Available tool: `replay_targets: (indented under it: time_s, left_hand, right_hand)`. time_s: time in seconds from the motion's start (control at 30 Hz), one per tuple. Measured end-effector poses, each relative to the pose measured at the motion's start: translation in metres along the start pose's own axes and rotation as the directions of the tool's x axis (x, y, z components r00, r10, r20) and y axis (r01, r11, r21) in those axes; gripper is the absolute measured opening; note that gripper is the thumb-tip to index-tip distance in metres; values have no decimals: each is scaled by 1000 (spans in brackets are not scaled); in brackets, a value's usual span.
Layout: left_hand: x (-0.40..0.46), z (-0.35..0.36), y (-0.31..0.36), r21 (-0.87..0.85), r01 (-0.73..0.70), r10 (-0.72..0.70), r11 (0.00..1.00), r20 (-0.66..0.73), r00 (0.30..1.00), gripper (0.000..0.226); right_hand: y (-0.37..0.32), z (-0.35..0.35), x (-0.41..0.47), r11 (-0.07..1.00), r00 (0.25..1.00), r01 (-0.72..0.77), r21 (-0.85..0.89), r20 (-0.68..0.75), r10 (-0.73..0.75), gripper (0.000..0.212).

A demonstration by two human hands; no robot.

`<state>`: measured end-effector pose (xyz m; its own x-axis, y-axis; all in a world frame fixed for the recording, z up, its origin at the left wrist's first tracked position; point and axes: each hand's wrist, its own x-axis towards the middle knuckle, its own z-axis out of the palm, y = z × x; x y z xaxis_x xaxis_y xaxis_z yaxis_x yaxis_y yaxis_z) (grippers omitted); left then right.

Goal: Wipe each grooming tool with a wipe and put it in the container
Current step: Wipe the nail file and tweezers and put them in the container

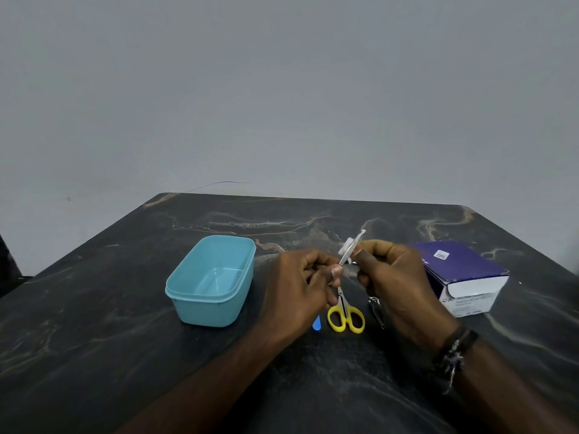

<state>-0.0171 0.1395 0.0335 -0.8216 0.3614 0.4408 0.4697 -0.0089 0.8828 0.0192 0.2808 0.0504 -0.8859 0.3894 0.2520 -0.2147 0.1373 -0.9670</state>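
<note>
Dark table (125, 339) | both hands pinch, apparently, metal file (351, 249) | tip up-right | wipe (345, 245) against it

left hand (302, 283): fingers curled closed, pinching, knuckles up | right hand (396, 277): fingers closed, pinching, just right of left | forearms: both reach in from near edge, converging

You are looking down at a dark marbled table (125, 324) with pale tan veins, set against a grey wall. On it, to your left, stands an open light-blue plastic container (210, 280). Near the middle lie yellow-handled scissors (345, 316), with a blue tool tip (317, 324) just beside them and metal nail clippers (377, 310) to their right. A purple-and-white box (466, 277) sits at the right.
</note>
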Motion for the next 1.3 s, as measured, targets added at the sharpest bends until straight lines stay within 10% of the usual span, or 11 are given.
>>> replay_targets:
  time_s: [0.37, 0.7, 1.3]
  left_hand:
    - [0, 1, 5, 21, 18, -18, 1000, -7, 1000, 8]
    - [14, -16, 21, -636, 217, -375, 741, -123, 919, 11]
    - [13, -14, 19, -400, 215, -313, 891, -200, 929, 11]
  right_hand:
    - [-4, -3, 4, 994, 989, 5, 107, -150, 11, 20]
    - [-6, 13, -11, 952, 954, 287, -111, -57, -294, 12]
    - [-4, 5, -2, 957, 973, 228, -178, 81, -217, 10]
